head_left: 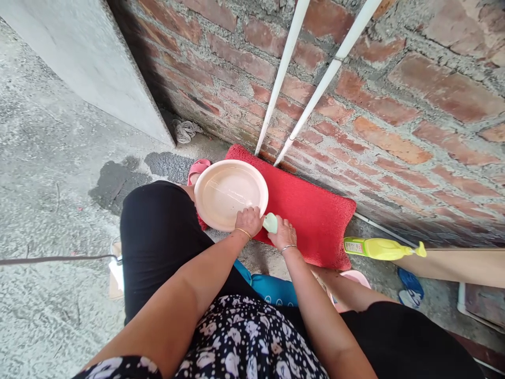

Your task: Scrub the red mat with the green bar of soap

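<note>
A pale pink basin with clear water in it stands before me, overlapping the left end of a red textured mat. My left hand is closed over the basin's near right rim, its fingertips on the inner side. Just to the right, my right hand grips a pale green rounded object beside the rim. Its kind is unclear, since the fingers cover part of it.
Behind the mat rises a brick wall with two white pipes. A yellow spray bottle lies at the mat's right end. A blue slipper is farther right, a pink slipper left of the basin. Wet patches darken the concrete floor.
</note>
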{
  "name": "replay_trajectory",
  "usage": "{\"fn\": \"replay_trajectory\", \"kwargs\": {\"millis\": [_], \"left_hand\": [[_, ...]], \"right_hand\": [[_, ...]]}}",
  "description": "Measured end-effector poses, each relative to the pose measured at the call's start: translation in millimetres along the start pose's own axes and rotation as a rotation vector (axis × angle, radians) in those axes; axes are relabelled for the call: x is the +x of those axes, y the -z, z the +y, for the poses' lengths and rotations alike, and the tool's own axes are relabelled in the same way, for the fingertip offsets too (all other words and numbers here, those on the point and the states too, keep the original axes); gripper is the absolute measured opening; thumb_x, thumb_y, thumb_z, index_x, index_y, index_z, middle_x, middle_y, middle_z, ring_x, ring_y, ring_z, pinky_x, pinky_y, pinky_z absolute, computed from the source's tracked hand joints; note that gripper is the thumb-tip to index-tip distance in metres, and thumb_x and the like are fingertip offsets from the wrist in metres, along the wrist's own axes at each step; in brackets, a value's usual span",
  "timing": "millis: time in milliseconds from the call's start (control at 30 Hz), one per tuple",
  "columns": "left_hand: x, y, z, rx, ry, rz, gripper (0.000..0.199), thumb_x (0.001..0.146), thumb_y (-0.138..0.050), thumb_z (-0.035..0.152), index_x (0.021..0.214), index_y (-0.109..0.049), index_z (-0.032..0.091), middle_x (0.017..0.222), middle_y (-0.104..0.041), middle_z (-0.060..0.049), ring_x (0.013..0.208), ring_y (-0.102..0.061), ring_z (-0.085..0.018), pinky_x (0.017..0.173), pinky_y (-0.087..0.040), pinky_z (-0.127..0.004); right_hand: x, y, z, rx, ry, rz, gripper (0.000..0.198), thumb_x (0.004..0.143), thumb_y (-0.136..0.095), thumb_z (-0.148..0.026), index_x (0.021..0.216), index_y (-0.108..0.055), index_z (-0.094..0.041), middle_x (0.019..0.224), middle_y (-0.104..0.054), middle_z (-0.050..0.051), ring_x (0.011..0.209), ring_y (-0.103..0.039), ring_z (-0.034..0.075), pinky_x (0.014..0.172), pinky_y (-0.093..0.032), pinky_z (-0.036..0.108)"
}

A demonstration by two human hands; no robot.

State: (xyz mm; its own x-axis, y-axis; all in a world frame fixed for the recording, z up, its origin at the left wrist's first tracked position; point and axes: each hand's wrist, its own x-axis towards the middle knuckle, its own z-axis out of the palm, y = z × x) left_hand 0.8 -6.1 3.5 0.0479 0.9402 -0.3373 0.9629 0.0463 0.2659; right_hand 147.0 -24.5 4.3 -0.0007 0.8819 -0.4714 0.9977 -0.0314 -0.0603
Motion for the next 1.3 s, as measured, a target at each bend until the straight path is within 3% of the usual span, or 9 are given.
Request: {"fn": "replay_trajectory", "kwargs": {"millis": [133,367,467,567,800,900,1000,1167,1300], "left_hand": [[0.7,0.6,0.8,0.022,-0.002,-0.008,0.045,0.089,-0.029,0.048,0.11,-0.054,0.017,0.108,-0.059,-0.016,0.1,-0.053,-0.028,0.084,-0.039,-0.043],[2.5,1.5,1.0,0.03,0.008,-0.019,0.041,0.088,-0.032,0.047,0.107,-0.055,0.018,0.106,-0.059,-0.015,0.098,-0.054,-0.028,0.083,-0.04,-0.042],[2.9,0.0,0.5,0.028,-0.001,-0.007,0.041,0.088,-0.031,0.047,0.106,-0.055,0.018,0.105,-0.059,-0.015,0.098,-0.054,-0.028,0.083,-0.039,-0.042],[3.3,-1.8,0.3,0.038,-0.008,0.008,0.042,0.088,-0.032,0.047,0.106,-0.055,0.017,0.103,-0.06,-0.015,0.096,-0.055,-0.028,0.082,-0.039,-0.042],[3.3,-5.7,-0.1,0.045,-0.018,0.05,0.041,0.088,-0.033,0.045,0.107,-0.055,0.016,0.101,-0.06,-0.015,0.094,-0.055,-0.028,0.081,-0.039,-0.041],[3.1,-5.8,-0.3,0.041,-0.016,0.045,0.042,0.088,-0.032,0.046,0.107,-0.055,0.016,0.102,-0.06,-0.016,0.095,-0.055,-0.028,0.081,-0.039,-0.042],[3.4,-5.1,-0.2,0.037,-0.007,0.017,0.042,0.088,-0.032,0.045,0.108,-0.055,0.016,0.104,-0.059,-0.016,0.097,-0.054,-0.028,0.083,-0.038,-0.042],[3.6,-4.2,-0.2,0.029,-0.004,0.004,0.04,0.088,-0.032,0.044,0.106,-0.056,0.016,0.103,-0.059,-0.015,0.097,-0.054,-0.028,0.083,-0.037,-0.042],[3.2,-4.1,-0.3,0.029,-0.004,0.017,0.04,0.088,-0.033,0.044,0.106,-0.055,0.016,0.103,-0.059,-0.015,0.097,-0.054,-0.028,0.083,-0.038,-0.042]], "right_hand": [[4.0,-9.1,2.4,0.034,0.011,-0.01,0.068,0.073,-0.06,-0.038,0.134,-0.033,-0.025,0.117,-0.049,0.009,0.104,-0.049,0.024,0.085,-0.034,0.032],[-14.6,-9.2,92.4,0.12,-0.319,0.003,0.069,0.073,-0.059,-0.046,0.132,-0.034,-0.021,0.116,-0.05,0.011,0.102,-0.053,0.024,0.08,-0.04,0.031],[-19.9,-1.2,104.5,0.129,-0.423,0.025,0.07,0.073,-0.059,-0.045,0.133,-0.032,-0.021,0.118,-0.05,0.013,0.102,-0.054,0.026,0.079,-0.041,0.033],[-14.8,7.4,86.8,0.156,-0.394,0.047,0.074,0.071,-0.059,-0.047,0.135,-0.03,-0.024,0.118,-0.05,0.011,0.1,-0.055,0.025,0.077,-0.042,0.033],[19.3,10.9,-0.3,0.108,-0.082,0.031,0.068,0.073,-0.061,-0.042,0.133,-0.033,-0.027,0.114,-0.051,0.009,0.101,-0.053,0.024,0.083,-0.037,0.034],[25.5,8.1,-5.0,0.095,-0.032,0.011,0.067,0.074,-0.061,-0.042,0.133,-0.032,-0.028,0.116,-0.05,0.008,0.104,-0.051,0.025,0.085,-0.036,0.035],[20.8,3.9,26.7,0.127,-0.095,0.031,0.07,0.072,-0.063,-0.043,0.134,-0.032,-0.029,0.115,-0.051,0.007,0.103,-0.052,0.024,0.084,-0.037,0.034],[-4.3,-1.1,107.9,0.219,-0.403,0.048,0.073,0.069,-0.064,-0.047,0.133,-0.034,-0.027,0.116,-0.051,0.008,0.1,-0.055,0.024,0.079,-0.042,0.033],[-14.1,2.6,125.1,0.263,-0.543,0.048,0.073,0.068,-0.064,-0.048,0.131,-0.036,-0.024,0.116,-0.052,0.011,0.1,-0.056,0.026,0.078,-0.043,0.035]]}}
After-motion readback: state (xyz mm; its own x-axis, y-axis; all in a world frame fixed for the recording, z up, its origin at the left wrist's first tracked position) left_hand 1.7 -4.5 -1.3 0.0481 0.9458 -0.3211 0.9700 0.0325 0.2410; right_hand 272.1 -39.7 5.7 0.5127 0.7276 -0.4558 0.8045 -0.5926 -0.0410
